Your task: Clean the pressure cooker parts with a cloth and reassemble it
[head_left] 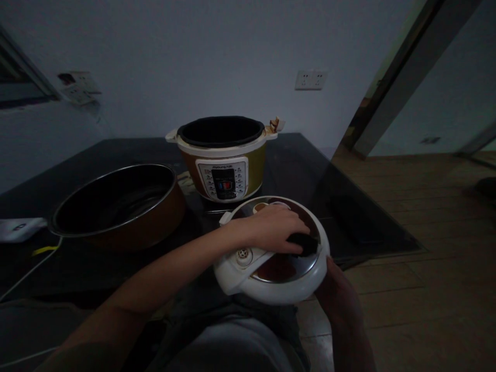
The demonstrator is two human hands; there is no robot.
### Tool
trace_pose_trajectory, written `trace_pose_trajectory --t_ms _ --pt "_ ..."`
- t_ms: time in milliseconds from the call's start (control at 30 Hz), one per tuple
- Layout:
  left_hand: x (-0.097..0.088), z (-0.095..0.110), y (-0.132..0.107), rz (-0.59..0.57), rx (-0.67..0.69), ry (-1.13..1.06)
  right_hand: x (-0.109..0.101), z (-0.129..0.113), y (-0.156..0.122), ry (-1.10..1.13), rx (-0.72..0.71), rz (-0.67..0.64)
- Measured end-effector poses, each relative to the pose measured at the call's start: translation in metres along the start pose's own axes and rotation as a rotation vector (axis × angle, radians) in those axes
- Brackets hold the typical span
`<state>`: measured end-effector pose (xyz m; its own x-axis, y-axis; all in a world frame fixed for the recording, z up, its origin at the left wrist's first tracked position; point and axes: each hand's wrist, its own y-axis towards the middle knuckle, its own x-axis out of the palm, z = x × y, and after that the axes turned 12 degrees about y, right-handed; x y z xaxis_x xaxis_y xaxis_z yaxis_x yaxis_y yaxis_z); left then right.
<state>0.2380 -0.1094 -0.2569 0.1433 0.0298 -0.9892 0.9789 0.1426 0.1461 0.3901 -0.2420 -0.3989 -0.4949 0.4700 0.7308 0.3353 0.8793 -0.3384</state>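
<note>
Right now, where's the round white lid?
The lid is low, right of centre in the head view, the left hand atop it and the right hand at its rim, nearer than the brown-green cooker.

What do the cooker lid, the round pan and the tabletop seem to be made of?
Cooker lid: probably white plastic, from its smooth moulded rim; the shiny, reflecting centre may be polished metal.
Round pan: likely metal, brown outside and dark inside; the thin bright rim line suggests this.
Tabletop: dark and smooth with a faint sheen, perhaps glass or polished stone; the dim light leaves it open.
</note>
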Motion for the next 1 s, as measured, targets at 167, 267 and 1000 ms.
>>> trace_pose_trajectory --t_ms 167,267,1000 --pt "0.005 0.008 -0.008 0.034 0.205 0.095 -0.005 0.002 0.000 -0.012 0.030 -0.008" --pt "0.008 0.019 -0.014 0.020 0.266 0.097 0.000 -0.001 -0.001 -0.006 0.033 0.033" --pt "0.057 0.094 -0.044 0.025 -0.391 0.197 0.003 0.003 -0.001 -0.002 0.065 -0.127"
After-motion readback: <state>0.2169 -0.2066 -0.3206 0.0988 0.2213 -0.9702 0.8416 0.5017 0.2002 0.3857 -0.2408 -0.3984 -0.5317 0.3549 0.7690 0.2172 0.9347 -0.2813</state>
